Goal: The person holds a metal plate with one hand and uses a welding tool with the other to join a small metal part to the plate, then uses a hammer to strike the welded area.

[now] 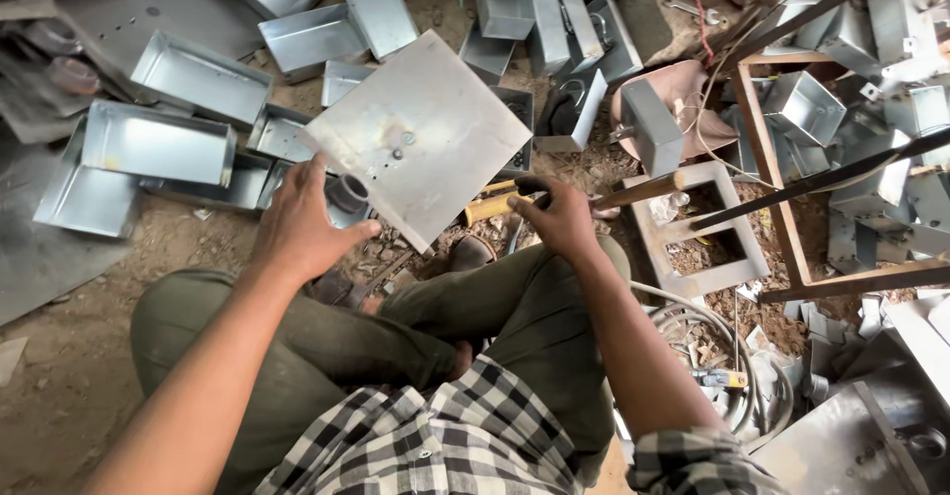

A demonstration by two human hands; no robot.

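Head view looks straight down on a square sheet-metal plate (pixel 421 134), tilted up off the dirt floor with its near corner resting low between the person's knees, so that its flat face with a few small holes and a fastener turns toward the eyes. Left hand (pixel 302 223) steadies it from the near left edge, fingers together and curled over that edge, thumb stretched out beneath toward the plate's lower corner, which props the plate at that slant. Right hand (pixel 564 216) sits just beside the plate's lower right edge, fingers clamped round a yellow-handled tool (pixel 495 203) (a screwdriver by the look of it, though the tip is hidden under the plate), angled in toward the plate's underside. Just behind the left hand lies a short dark pipe stub (pixel 346 193). Farther out, open galvanised trays (pixel 158 144) lie scattered on the ground to the left and top, and a rusty steel frame (pixel 782 208) stands to the right, close by the seated worker's reach
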